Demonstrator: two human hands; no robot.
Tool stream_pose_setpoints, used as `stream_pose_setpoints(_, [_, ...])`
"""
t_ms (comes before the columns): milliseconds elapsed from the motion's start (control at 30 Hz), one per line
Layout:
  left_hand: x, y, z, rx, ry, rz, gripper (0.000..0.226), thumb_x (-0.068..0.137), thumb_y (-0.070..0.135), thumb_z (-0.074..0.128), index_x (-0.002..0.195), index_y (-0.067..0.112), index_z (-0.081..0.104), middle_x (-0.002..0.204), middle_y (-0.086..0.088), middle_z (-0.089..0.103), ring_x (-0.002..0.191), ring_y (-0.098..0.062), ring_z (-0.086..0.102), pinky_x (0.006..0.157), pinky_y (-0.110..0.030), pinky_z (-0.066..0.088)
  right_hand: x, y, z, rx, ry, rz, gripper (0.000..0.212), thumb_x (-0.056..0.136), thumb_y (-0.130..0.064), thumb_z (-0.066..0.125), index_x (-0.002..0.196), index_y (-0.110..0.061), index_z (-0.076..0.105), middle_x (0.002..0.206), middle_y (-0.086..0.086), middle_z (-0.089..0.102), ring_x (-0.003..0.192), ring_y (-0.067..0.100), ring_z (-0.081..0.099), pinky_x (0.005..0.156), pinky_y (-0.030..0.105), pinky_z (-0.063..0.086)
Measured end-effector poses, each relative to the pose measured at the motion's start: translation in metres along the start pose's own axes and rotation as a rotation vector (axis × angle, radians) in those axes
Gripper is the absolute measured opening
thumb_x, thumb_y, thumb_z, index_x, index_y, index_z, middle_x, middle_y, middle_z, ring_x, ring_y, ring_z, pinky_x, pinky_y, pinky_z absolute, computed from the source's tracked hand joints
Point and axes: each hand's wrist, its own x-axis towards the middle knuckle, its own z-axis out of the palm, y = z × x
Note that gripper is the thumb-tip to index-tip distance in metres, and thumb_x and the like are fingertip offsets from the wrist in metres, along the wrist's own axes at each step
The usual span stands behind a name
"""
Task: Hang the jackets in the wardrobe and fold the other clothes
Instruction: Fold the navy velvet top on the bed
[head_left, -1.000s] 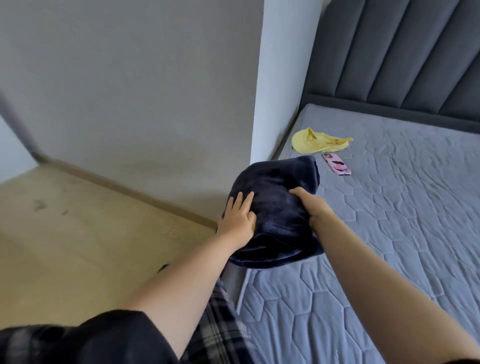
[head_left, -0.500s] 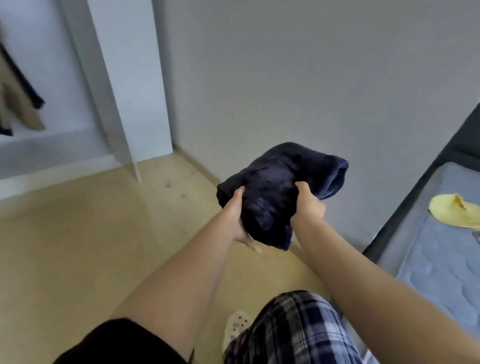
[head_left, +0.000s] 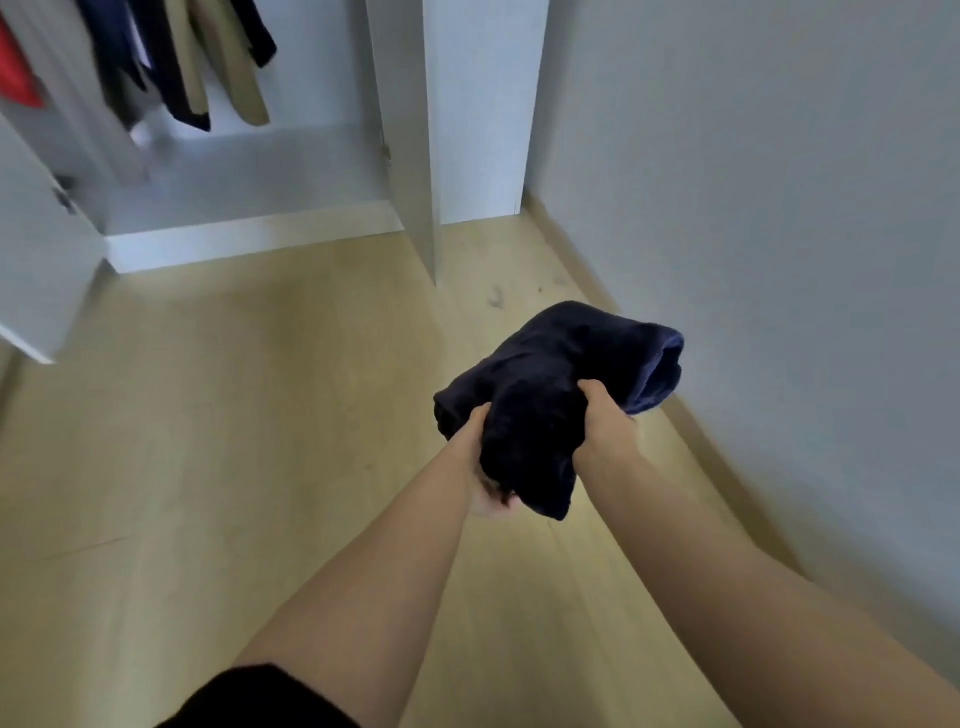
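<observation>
Left hand (head_left: 480, 467) and right hand (head_left: 605, 421) are both gripping a folded navy garment (head_left: 540, 395) above the floor (head_left: 234, 441).

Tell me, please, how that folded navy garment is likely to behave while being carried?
Probably floppy: the navy garment droops below the left hand. Likely light, since the right hand only grips an edge. It could unfold if released.

You have one view only, from the camera on your head, so no second view overlaps it. It looks forward and down along both forearms, close over the left hand (head_left: 485, 467) and right hand (head_left: 605, 423). Farther off it faces the open wardrobe (head_left: 249, 171) at upper left, across the wooden floor (head_left: 208, 441), with the wall (head_left: 779, 208) at right.
</observation>
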Motion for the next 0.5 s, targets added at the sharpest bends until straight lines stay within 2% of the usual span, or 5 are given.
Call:
stream_pose_setpoints(133, [-0.005, 0.028, -0.009, -0.014, 0.037, -0.091, 0.073, 0.042, 0.053, 0.078, 0.107, 0.019, 0.069, 0.092, -0.005, 0.074, 0.086, -0.026, 0.066, 0.078, -0.034, 0.051, 0.002, -0.010, 0.030, 0.040, -0.042, 0.122, 0.032, 0.066, -0.025, 0.076, 0.093, -0.019, 0.059, 0.089, 0.004, 0.069, 0.079, 0.028, 0.067, 0.068, 0.040, 0.056])
stream_pose_setpoints(233, [-0.050, 0.061, -0.007, -0.039, -0.030, -0.132, 0.083, 0.049, 0.066, 0.075, 0.115, 0.016, 0.064, 0.103, -0.014, 0.071, 0.099, -0.036, 0.064, 0.080, -0.050, 0.052, -0.023, -0.044, 0.054, 0.054, -0.062, 0.172, 0.032, 0.066, -0.021, 0.077, 0.095, -0.017, 0.062, 0.087, 0.004, 0.071, 0.079, 0.029, 0.069, 0.067, 0.040, 0.056])
stream_pose_setpoints(367, [-0.147, 0.122, -0.002, 0.103, -0.166, -0.097, 0.098, 0.063, 0.084, 0.057, 0.137, 0.020, 0.045, 0.139, -0.021, 0.045, 0.120, -0.052, 0.047, 0.081, -0.069, 0.045, -0.086, -0.123, 0.101, 0.045, -0.144, 0.194, 0.044, 0.065, -0.025, 0.075, 0.106, -0.016, 0.063, 0.097, 0.006, 0.072, 0.086, 0.031, 0.069, 0.078, 0.045, 0.056])
stream_pose_setpoints(433, [-0.206, 0.154, 0.008, 0.129, -0.056, -0.065, 0.108, 0.062, 0.082, 0.059, 0.148, 0.026, 0.026, 0.154, -0.017, 0.022, 0.132, -0.051, 0.032, 0.087, -0.070, 0.038, -0.127, -0.165, 0.128, 0.017, -0.173, 0.197, 0.050, 0.065, -0.024, 0.075, 0.111, -0.015, 0.059, 0.103, 0.008, 0.069, 0.091, 0.033, 0.066, 0.085, 0.048, 0.054])
stream_pose_setpoints(500, [-0.267, 0.192, 0.020, 0.195, 0.219, 0.120, 0.109, 0.069, 0.070, 0.065, 0.151, 0.034, 0.004, 0.159, -0.009, 0.008, 0.140, -0.044, 0.021, 0.099, -0.066, 0.030, -0.172, -0.209, 0.156, -0.009, -0.185, 0.189, 0.045, 0.065, -0.021, 0.074, 0.107, -0.014, 0.057, 0.102, 0.008, 0.066, 0.091, 0.033, 0.064, 0.086, 0.049, 0.053])
